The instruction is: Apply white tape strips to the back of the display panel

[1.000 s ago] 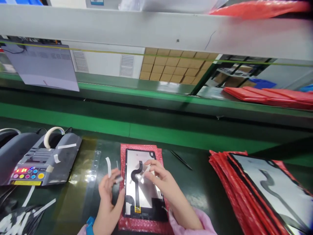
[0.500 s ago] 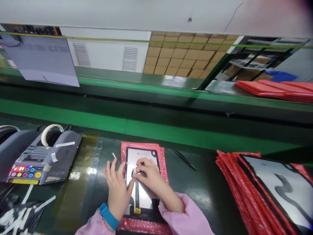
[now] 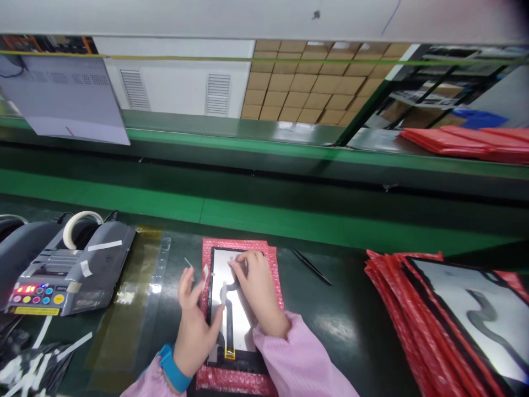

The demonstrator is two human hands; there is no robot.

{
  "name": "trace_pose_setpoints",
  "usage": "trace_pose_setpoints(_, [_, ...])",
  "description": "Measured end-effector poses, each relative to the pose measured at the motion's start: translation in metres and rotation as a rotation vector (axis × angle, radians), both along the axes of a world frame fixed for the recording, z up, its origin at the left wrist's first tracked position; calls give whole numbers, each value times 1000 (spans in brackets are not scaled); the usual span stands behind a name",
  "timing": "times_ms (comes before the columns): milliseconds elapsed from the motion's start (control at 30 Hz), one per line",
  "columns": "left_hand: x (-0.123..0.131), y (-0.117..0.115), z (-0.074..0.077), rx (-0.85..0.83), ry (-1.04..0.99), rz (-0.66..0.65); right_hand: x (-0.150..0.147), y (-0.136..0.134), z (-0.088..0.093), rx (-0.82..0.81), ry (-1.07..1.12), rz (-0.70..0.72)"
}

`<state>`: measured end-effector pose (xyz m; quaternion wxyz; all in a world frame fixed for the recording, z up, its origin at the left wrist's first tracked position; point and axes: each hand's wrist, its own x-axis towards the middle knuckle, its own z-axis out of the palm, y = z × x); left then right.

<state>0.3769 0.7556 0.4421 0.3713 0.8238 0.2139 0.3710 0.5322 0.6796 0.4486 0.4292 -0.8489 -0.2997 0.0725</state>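
Observation:
A display panel (image 3: 243,325) with a silvery back and black border lies on a pink bubble-wrap sleeve (image 3: 215,379). Along the panel runs a dark flex cable (image 3: 230,325), which bends right near the middle; a pale tape strip (image 3: 223,293) sits beside the bend. My right hand (image 3: 260,286) rests over the panel's upper right, thumb and forefinger drawn together; whatever is between them is hidden. My left hand (image 3: 194,325) has its fingers spread at the panel's left edge, thumb over the panel. A small white strip (image 3: 205,271) shows by its forefinger, apparently stuck there.
At left stands a tape dispenser (image 3: 74,270) with tape strips on it, beside a heap of scraps (image 3: 37,358). Black tweezers (image 3: 312,267) lie right of the panel. Further right are stacked red sleeves (image 3: 392,309) with another panel (image 3: 463,309) on top.
My right hand has moved up the panel, away from the cable's middle, uncovering the bend and pale strip. My left hand has shifted slightly down and left in view.

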Motion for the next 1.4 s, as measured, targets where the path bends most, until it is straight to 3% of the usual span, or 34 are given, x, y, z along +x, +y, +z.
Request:
trace_pose_setpoints(133, [0,2,13,-497,-395,-194,-13,-11,4,193,267,156])
trace_pose_setpoints(267, [7,1,13,-640,-437,-234,-24,-17,9,223,485,260])
trace_pose_setpoints(367, [15,-3,9,-585,-383,-230,-17,-22,10,219,434,193])
trace_pose_setpoints(500, [30,-4,1,-311,-264,-79,-2,-32,6,121,233,-106])
trace_pose_setpoints(567, [38,-3,-3,-194,-208,-29,1,-33,2,22,177,-190])
trace_pose_setpoints(900, [67,2,-12,98,135,118,-9,-19,-5,-145,74,-201])
trace_pose_setpoints(1233, [69,5,-17,113,189,114,-2,-24,-14,-203,31,-254])
trace_pose_setpoints(1400, [66,6,-15,8,75,111,10,-40,-23,-23,54,-268])
